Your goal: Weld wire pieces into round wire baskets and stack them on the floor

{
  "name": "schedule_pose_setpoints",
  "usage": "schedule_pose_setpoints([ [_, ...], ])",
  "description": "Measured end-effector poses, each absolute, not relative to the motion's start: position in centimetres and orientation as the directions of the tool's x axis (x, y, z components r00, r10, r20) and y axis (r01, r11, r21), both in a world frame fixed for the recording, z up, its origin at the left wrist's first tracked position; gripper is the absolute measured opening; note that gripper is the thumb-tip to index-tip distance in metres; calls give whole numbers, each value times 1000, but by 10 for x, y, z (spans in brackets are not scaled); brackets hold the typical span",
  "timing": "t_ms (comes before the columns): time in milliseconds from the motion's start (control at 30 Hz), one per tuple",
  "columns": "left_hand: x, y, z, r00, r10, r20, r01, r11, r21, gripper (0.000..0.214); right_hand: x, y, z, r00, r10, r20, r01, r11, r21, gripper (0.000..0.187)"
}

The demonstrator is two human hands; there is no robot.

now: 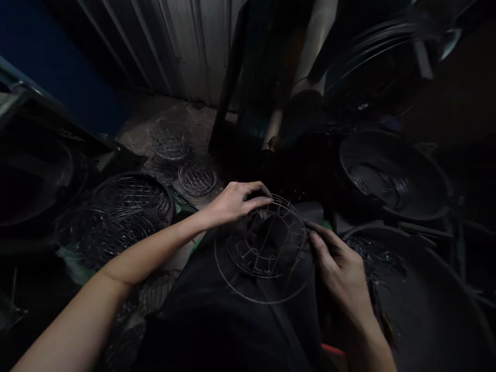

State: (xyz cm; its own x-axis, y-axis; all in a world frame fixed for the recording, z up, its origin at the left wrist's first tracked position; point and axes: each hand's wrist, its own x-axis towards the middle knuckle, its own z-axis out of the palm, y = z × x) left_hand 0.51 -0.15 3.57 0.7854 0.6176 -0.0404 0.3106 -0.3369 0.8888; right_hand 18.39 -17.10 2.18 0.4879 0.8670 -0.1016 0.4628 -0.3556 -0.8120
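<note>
A round wire frame (259, 274), made of thin metal rings joined by short bent wires, lies over my lap on dark cloth (217, 315). My left hand (244, 200) pinches its far rim between thumb and fingers. At the right side of the rim, my right hand (337, 258) grips the wire with thumb and fingertips. One larger ring hangs lower, towards my body, and whether it is joined to the rest I cannot tell. Dim light hides the finer joints.
Left stands a tub (168, 206) heaped with wire grids. Finished-looking round grids (197, 177) lie on the floor beyond. To the right are a wide basin (434, 289) with short wire pieces (375, 258) and another basin (422, 191) holding rings. A dark machine with a pale pipe (313, 46) rises ahead.
</note>
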Motion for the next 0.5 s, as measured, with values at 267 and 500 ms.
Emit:
schedule_pose_setpoints([
  [267, -8, 15, -7, 723, 603, -338, 346, 107, 932, 58, 203, -159, -19, 626, 776, -77, 361, -376, -853, 34],
  [500, -14, 16, -11, 704, 657, -270, 507, -200, 838, 38, 212, -165, -23, 673, 735, -84, 423, -475, -772, 38],
])
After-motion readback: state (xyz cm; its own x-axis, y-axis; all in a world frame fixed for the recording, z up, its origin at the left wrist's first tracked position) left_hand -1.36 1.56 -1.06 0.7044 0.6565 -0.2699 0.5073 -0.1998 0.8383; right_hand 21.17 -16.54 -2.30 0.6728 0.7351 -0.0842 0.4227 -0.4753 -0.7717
